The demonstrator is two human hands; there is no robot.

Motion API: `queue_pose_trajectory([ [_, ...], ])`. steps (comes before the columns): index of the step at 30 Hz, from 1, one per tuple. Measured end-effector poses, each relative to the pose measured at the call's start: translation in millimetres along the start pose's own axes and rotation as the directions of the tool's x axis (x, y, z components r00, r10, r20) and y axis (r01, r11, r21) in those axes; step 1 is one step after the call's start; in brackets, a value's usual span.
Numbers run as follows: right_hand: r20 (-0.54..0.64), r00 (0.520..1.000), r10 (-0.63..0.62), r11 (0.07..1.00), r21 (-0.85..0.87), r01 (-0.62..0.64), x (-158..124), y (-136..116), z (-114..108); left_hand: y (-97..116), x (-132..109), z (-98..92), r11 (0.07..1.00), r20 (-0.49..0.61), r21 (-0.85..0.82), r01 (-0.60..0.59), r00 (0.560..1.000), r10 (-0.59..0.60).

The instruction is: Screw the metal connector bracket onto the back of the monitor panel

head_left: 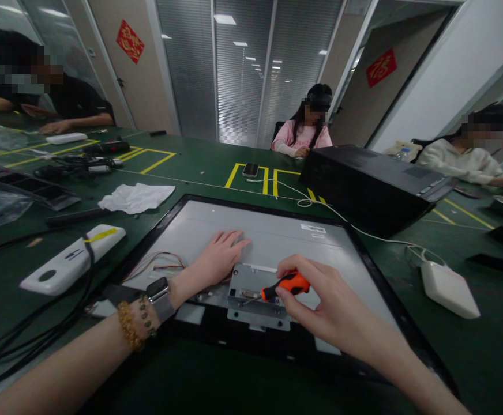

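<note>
A monitor panel [277, 230] lies face down on the green table, its grey metal back up inside a black frame. My left hand [217, 256] rests flat on that back, fingers stretched out, just left of a small metal bracket plate [255, 305] near the front edge. My right hand [321, 300] is closed round a screwdriver with an orange and black handle [288, 284]. Its shaft points left and down onto the bracket plate. Thin coloured wires [156, 262] run over the panel left of my left hand. My left wrist carries a watch and bead bracelets.
A white oblong device [74, 259] with black cables lies left. A white cloth [136, 197] sits behind it. A black box [372, 184] stands at the right rear, a white adapter [448, 288] with cable at the right. Three other people sit around the table.
</note>
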State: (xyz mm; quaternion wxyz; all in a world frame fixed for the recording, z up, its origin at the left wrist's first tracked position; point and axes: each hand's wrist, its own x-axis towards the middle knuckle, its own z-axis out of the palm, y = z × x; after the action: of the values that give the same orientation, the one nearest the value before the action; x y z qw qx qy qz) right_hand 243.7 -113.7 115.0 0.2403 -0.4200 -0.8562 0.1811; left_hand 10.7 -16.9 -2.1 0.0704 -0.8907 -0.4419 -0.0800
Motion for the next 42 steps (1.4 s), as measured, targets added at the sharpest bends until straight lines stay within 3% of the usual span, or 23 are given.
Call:
queue_pose_trajectory([
  [5,-0.229,0.973,-0.03,0.997,0.067,0.047,3,0,-7,0,-1,-1.3,1.0,-0.004,-0.004,-0.012,1.0,0.012],
  [10,-0.392,0.916,-0.085,0.996,-0.066,0.064,4,2,-10,-1,-1,0.0,1.0,-0.007,-0.02,-0.013,1.0,0.013],
  [14,-0.359,0.93,-0.082,0.988,-0.152,0.029,5,4,-9,-1,-1,-1.0,1.0,0.0,-0.016,-0.014,1.0,0.014],
  [20,-0.291,0.956,-0.029,0.992,-0.126,-0.008,6,9,-1,4,0,-11.9,1.0,0.078,-0.017,0.006,0.997,-0.005],
  [29,-0.274,0.962,-0.01,0.99,-0.14,-0.03,8,10,2,3,-1,-9.6,0.999,0.046,-0.047,0.006,0.999,-0.004],
  [35,-0.319,0.946,-0.062,0.971,-0.24,-0.017,7,13,5,1,-1,-5.5,0.999,0.027,-0.035,-0.004,1.0,0.005],
  [42,-0.189,0.974,-0.127,0.952,-0.299,0.066,5,4,-6,1,0,-2.2,1.0,0.01,-0.023,0.003,1.0,-0.003],
])
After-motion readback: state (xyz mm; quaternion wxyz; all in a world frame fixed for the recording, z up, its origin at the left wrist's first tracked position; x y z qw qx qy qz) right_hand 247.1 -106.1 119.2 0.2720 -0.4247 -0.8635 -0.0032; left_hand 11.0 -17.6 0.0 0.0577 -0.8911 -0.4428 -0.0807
